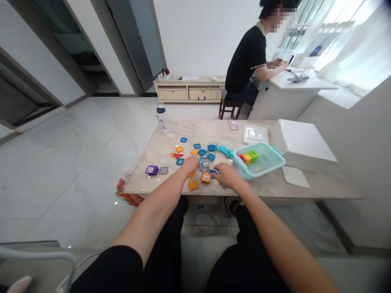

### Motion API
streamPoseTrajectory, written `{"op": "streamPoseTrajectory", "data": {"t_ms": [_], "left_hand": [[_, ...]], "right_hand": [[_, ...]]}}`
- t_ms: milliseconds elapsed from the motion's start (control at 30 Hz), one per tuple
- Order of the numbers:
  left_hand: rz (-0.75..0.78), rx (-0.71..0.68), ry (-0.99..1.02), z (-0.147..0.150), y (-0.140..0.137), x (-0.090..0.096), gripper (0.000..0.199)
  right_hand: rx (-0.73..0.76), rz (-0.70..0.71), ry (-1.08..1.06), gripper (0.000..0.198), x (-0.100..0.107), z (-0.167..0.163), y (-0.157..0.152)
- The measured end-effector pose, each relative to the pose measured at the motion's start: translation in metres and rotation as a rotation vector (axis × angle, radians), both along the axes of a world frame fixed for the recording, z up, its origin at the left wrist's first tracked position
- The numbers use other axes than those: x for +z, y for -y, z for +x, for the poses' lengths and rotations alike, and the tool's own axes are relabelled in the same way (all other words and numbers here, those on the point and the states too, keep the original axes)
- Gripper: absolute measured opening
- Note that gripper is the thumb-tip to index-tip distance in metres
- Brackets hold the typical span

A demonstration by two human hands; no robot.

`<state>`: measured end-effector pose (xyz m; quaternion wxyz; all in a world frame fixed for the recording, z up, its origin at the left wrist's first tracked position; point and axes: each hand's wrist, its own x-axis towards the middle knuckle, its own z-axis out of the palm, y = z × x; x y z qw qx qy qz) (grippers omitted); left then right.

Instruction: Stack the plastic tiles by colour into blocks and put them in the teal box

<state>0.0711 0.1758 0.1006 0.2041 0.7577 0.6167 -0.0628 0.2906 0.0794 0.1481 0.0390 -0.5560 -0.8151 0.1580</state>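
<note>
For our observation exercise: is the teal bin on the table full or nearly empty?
Nearly empty: the teal bin holds only a few colored blocks at one end; the remaining floor is bare.

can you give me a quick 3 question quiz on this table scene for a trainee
1. True or false: the teal bin on the table already holds some blocks.
2. Which side of the scattered tiles does the bin sit on? A) left B) right C) in front
3. Fill in: the water bottle stands at the table's far ____ corner.

Key:
1. True; red, yellow and green ones.
2. B; beside the right hand, while the left hand rests among the tiles.
3. Left.
</note>
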Motion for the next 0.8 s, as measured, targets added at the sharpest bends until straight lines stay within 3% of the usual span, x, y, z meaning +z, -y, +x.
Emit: {"op": "streamPoseTrajectory", "data": {"t_ms": [167, 367, 567, 800], "left_hand": [[0.034, 0.076, 0.055, -0.010, -0.004, -0.006, 0.037], [0.111, 0.214, 0.316, -0.026, -0.011, 0.023, 0.032], [-0.105, 0.164, 0.785, -0.043, 0.007, 0.050, 0.060], [-0.236, 0.089, 1.048, -0.065, 0.031, 0.063, 0.059]], "right_hand": [[-0.051, 0.020, 0.031, 0.031, 0.003, -0.018, -0.012], [-0.090, 0.131, -0.012, 0.035, 0.014, -0.059, -0.030], [-0.134, 0.251, -0.139, 0.068, 0.027, -0.088, -0.043], [-0.017, 0.185, -0.279, 0.050, 0.036, -0.105, -0.047]]}}
